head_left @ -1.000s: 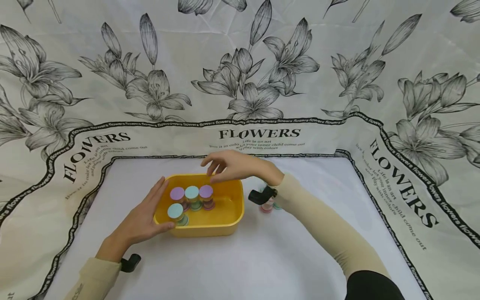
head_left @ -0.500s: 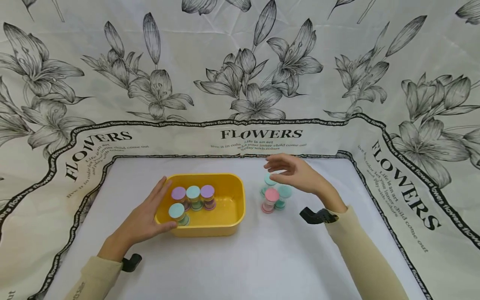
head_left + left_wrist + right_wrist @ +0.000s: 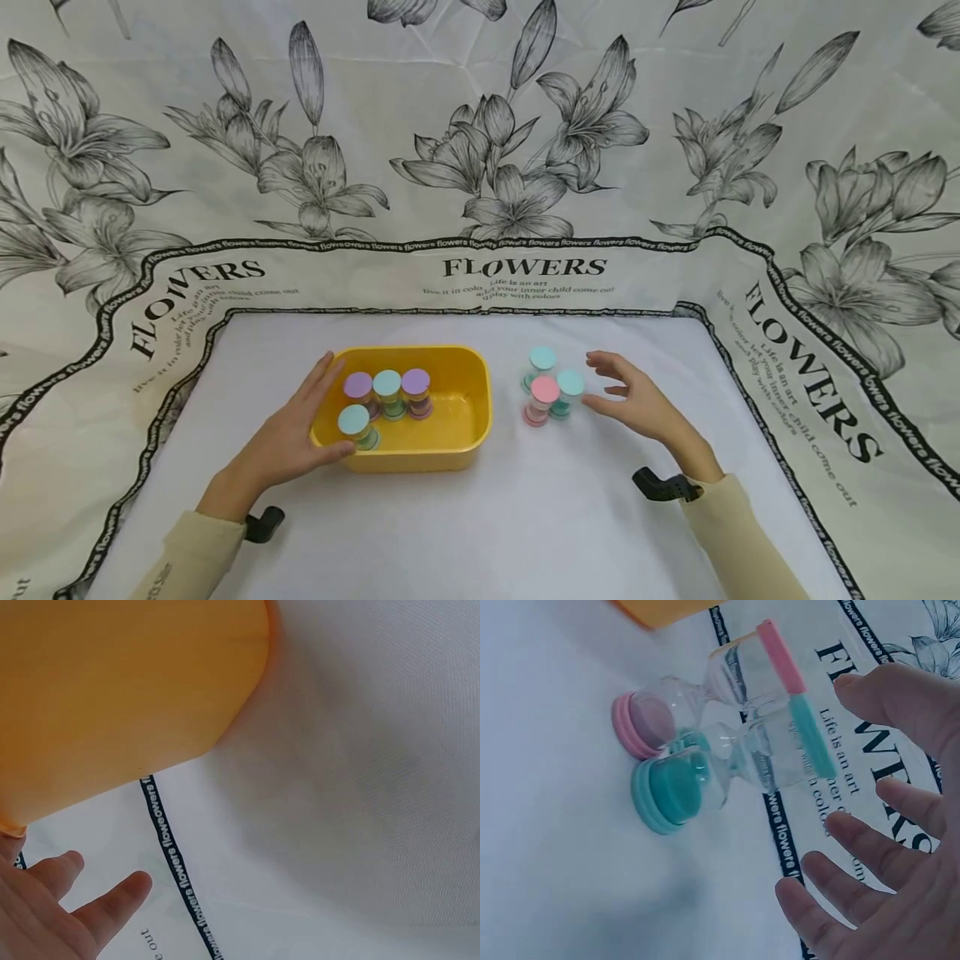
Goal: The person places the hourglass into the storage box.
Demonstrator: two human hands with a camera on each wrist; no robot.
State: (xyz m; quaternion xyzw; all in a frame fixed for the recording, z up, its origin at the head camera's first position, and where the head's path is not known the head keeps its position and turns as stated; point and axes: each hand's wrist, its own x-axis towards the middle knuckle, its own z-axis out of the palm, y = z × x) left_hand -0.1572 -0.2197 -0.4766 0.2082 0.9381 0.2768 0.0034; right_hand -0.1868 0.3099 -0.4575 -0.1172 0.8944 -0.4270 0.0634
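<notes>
A yellow plastic basin [image 3: 450, 457] holds several small sand timers standing upright: two with purple caps, such as the purple-capped timer [image 3: 416, 383], and two with mint caps, such as the mint-capped timer [image 3: 354, 421]. My left hand [image 3: 281, 442] rests at the basin's left end, thumb along the front rim and fingers straight at the left side. To the basin's right stand a pink sand timer [image 3: 542, 396], a teal sand timer [image 3: 572, 385] and, behind them, a mint one [image 3: 542, 362]. Beside the teal timer my right hand [image 3: 641, 400] is spread, holding nothing, its thumb tip close to the cap.
A white tabletop [image 3: 510, 525] lies under everything. Around it runs a floral-printed cloth [image 3: 517, 275] that rises behind as a backdrop. Black wrist camera mounts sit at the left wrist [image 3: 264, 525] and right wrist [image 3: 663, 485].
My right hand has moved from above the basin rightward past the timers on the table, and then lower, to the right of the teal one. My left hand has stayed at the basin.
</notes>
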